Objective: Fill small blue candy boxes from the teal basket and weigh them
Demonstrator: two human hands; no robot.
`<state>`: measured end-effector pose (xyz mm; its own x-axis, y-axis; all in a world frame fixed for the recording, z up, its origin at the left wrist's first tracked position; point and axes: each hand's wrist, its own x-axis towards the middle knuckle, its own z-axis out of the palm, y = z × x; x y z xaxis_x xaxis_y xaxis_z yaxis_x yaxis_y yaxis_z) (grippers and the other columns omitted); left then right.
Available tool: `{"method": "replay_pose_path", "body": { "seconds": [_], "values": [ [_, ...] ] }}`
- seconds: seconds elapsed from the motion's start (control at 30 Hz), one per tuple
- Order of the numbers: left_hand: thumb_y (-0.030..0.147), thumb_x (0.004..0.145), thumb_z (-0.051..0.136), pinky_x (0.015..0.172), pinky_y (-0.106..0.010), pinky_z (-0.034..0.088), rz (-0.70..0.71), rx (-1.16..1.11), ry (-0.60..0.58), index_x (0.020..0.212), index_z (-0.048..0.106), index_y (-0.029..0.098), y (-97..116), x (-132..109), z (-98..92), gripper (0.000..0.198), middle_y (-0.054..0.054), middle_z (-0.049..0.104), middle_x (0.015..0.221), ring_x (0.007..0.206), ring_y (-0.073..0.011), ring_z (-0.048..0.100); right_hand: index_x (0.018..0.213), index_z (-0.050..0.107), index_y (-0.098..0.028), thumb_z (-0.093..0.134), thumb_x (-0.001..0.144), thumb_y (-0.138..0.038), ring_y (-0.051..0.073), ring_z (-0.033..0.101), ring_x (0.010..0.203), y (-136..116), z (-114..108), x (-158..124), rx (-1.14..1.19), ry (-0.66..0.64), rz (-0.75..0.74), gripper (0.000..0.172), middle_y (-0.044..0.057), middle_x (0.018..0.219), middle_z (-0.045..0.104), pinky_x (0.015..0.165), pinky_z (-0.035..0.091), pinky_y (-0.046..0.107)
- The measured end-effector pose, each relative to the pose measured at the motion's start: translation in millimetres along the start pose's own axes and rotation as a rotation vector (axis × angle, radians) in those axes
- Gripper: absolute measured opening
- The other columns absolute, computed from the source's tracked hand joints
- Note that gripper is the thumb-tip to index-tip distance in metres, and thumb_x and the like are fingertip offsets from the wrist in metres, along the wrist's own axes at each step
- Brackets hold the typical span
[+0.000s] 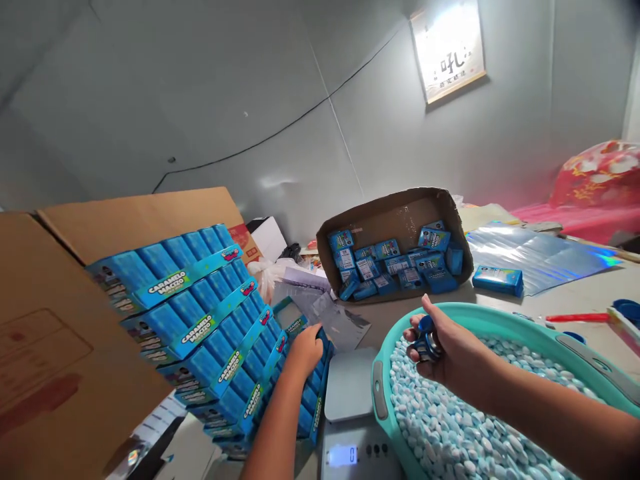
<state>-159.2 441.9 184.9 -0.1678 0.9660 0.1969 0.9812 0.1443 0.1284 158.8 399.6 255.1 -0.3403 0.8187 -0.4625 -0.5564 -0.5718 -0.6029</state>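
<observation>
My left hand is closed at the far end of the front tray of blue candy boxes. What its curled fingers grip is hidden. Beside it leans a stack of display trays printed "Caramelo Macizo", filled with rows of blue boxes. Over a turquoise basin, my right hand is palm up, its fingers curled round a small dark blue cup-like thing with a shiny rim. Pale blue and white candies fill the basin below it. Between the hands lies a scale reading 0.
A tilted cardboard box holds several loose blue boxes at the back. One blue box lies right of it, near a silvery sheet. A large brown carton stands left. A red-handled tool lies behind the basin.
</observation>
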Motion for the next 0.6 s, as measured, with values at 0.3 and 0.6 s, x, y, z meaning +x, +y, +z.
{"method": "replay_pose_path", "body": {
  "seconds": [0.3,0.6],
  "values": [
    [0.01,0.084,0.042,0.117,-0.031,0.035,0.03,0.048,-0.032,0.136,0.058,0.01,-4,-1,2.2,0.055,-0.012,0.06,0.143,0.134,-0.0198,0.054,0.077,0.05,-0.021,0.045,0.098,-0.054,0.011,0.052,0.043,4,-5,3,-0.084,-0.001,0.001,0.04,-0.001,0.063,0.056,0.039,0.037,0.02],
    [0.017,0.084,0.045,0.108,-0.032,0.043,0.062,0.195,-0.008,0.123,0.066,0.01,6,4,3.5,0.046,-0.016,0.068,0.129,0.122,-0.0248,0.062,0.078,0.05,-0.02,0.044,0.097,-0.059,0.011,0.052,0.044,12,-7,1,-0.143,-0.04,0.032,0.043,-0.002,0.063,0.056,0.041,0.032,0.019]
  ]
}}
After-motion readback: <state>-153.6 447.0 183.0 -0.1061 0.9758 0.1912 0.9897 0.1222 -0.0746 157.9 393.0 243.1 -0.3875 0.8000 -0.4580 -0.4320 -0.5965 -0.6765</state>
